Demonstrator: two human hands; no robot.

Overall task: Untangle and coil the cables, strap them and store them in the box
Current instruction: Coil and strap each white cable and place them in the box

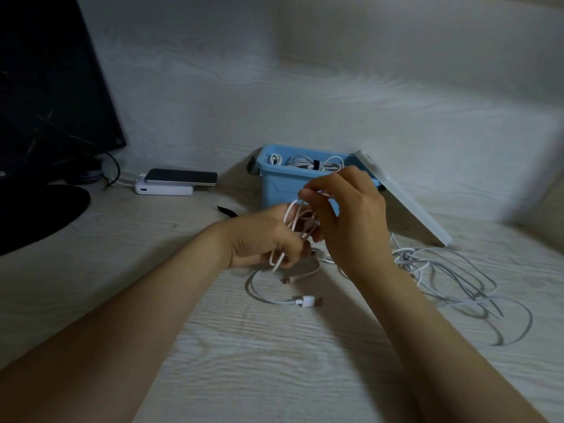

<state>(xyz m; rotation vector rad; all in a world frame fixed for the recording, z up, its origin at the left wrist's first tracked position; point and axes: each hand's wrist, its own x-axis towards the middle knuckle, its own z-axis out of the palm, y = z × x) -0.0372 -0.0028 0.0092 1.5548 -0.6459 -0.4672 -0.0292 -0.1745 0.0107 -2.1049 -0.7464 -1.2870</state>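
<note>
My left hand (262, 239) grips a small coil of white cable (294, 221) above the desk. My right hand (348, 215) pinches the top loop of that coil between thumb and fingers. A loose white cable with a USB plug (306, 300) lies on the desk just below my hands. A tangle of white cables (451, 279) spreads to the right. Behind my hands stands the open blue box (280, 181), holding several coiled white cables, one with a black strap. A black strap (226, 210) lies on the desk left of the box.
The box's white lid (406, 199) leans against the box on its right side. A phone (181, 177) lies on a white power bank (164, 189) at the back left. A dark monitor (45, 87) with a round base fills the left edge.
</note>
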